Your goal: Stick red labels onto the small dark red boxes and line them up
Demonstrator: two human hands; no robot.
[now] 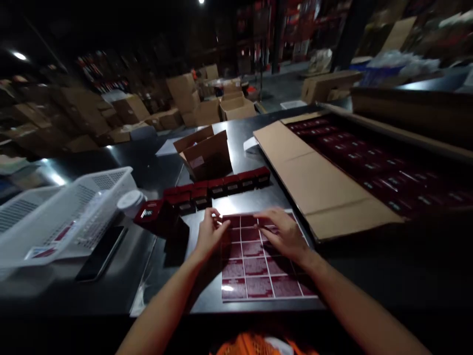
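Observation:
A sheet of dark red labels (255, 266), divided by white lines into a grid, lies flat on the metal table before me. My left hand (211, 234) is at its upper left corner, fingers curled and thumb against the edge; the exact contact is hard to make out. Over the upper right part, my right hand (284, 234) bends down with its thumb and forefinger a little apart, close to the top row. Just beyond the sheet stands a row of small dark red boxes (232, 186). A larger dark red box (157, 217) stands left of my left hand.
An opened carton (310, 182) with many dark red boxes fills the right side. Behind the row is a small open cardboard box (209, 160). At left are a white plastic basket (92, 190), a phone (101, 254) and a white round-lidded container (131, 201).

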